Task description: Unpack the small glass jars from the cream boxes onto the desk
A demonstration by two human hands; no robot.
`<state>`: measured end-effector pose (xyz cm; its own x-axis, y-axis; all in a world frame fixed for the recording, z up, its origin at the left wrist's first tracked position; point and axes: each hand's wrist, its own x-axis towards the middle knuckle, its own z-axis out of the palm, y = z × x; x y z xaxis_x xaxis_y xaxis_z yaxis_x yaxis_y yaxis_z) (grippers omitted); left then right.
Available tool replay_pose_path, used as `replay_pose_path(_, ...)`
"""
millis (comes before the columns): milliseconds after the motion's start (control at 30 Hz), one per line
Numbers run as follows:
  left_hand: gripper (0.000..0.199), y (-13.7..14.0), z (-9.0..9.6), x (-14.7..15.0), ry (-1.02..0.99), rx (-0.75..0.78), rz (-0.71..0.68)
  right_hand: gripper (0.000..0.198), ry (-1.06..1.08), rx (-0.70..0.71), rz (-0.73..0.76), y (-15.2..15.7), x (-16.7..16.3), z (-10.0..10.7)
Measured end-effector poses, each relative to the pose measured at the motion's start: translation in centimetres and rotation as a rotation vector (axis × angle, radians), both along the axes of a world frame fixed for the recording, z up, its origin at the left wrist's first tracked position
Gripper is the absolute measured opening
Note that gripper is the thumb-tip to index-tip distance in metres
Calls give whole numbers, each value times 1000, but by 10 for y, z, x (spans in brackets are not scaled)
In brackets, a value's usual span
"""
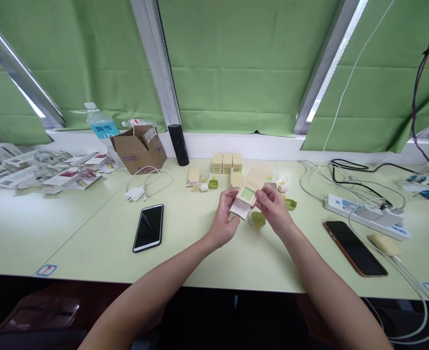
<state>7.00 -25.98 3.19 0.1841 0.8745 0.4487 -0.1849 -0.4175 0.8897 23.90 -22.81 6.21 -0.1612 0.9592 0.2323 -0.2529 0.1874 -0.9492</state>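
A small beige carton (253, 187) with a green square on its face is held up above the table, tilted, a pale flap hanging open at its lower end. My left hand (224, 221) grips its left side, and my right hand (275, 208) pinches its right edge. Just below them on the table stands a small clear container with a green lid (258, 219). A green tray-like piece (290, 204) lies beside my right hand. Beyond the hands are another green piece (213, 183), a white round item (203, 187) and an upright beige carton (193, 177).
Several closed beige cartons (227, 164) stand in a row at the back. Phones lie left (148, 227) and right (355, 248). A power strip (367, 216) with tangled cables is on the right. An open cardboard box (140, 149) and a black cylinder (178, 145) stand back left.
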Motion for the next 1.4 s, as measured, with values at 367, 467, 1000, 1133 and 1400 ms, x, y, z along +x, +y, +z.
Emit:
replay_pose_path(367, 32, 7, 0, -3, 230, 168, 268, 66, -32, -81, -39, -1, 2, -3)
replay_pose_path(467, 30, 7, -2, -3, 233, 182, 280, 65, -40, -88, -51, -1, 2, 0)
replay_pose_path(1000, 62, 3, 8, -6, 32, -119, -104, 51, -136, -83, -42, -3, 7, 3)
replay_pose_path(1133, 46, 10, 13, -10, 97, -162, 20, 42, -224, -26, -111, -3, 4, 0)
replay_pose_path(1400, 35, 6, 34, -46, 324, -265, 168, 49, -353, 1, -58, -10, -3, 0)
